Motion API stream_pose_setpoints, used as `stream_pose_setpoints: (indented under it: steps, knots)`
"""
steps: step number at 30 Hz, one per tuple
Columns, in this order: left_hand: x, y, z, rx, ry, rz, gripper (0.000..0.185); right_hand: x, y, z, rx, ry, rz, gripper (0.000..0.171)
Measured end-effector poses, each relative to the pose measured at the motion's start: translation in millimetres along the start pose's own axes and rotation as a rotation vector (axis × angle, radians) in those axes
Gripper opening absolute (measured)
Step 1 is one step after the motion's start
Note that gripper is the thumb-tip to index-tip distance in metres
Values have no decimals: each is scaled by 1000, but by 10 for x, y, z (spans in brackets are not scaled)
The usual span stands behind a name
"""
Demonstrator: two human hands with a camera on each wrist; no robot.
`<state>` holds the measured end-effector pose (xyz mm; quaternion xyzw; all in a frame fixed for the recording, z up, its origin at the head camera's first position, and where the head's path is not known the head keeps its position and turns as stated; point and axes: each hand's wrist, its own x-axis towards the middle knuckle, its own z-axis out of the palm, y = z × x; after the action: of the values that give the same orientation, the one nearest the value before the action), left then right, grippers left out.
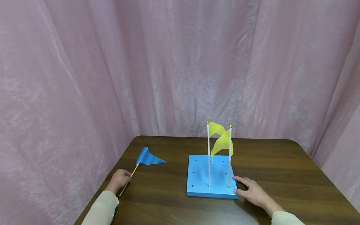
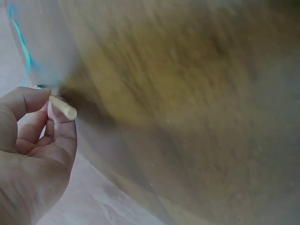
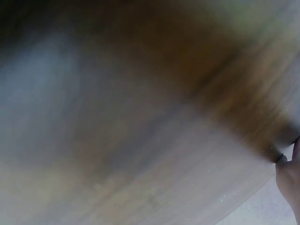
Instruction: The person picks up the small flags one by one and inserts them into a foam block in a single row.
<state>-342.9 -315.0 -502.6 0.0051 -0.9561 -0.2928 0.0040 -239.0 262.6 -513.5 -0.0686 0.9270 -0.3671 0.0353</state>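
While your left hand (image 1: 120, 178) pinches the stick of the blue flag (image 1: 148, 158), well to the left of the blue base (image 1: 199, 178), the flag leans over the table (image 1: 281, 175). Your right hand (image 1: 251, 190) rests with loose fingers against the base's right front corner, near two upright yellow flags (image 1: 220, 137).

Pale pink curtain (image 1: 180, 62) fabric closes in the whole scene, hanging in long loose folds behind the bench and wrapping forward along both sides. The cloth has a faint mottled sheen and soft vertical creases, with darker shadow in the deeper pleats on the left. The bench (image 1: 281, 175) is dark brown wood with a clear horizontal grain and rounded far corners, its back edge just beside the drapery. Light is even and diffuse, giving a mild gloss on the wood. Both wrist views show the brown surface only as a blur.
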Motion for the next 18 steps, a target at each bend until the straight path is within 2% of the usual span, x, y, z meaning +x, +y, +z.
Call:
stream_pose_setpoints:
  steps: [7,18]
  knots:
    - [17,125,27,-30,18,7,19,9,-1,-2,1,-3,4,62]
    - [113,453,132,-183,107,18,26,22,7,-6,-11,-6,0,63]
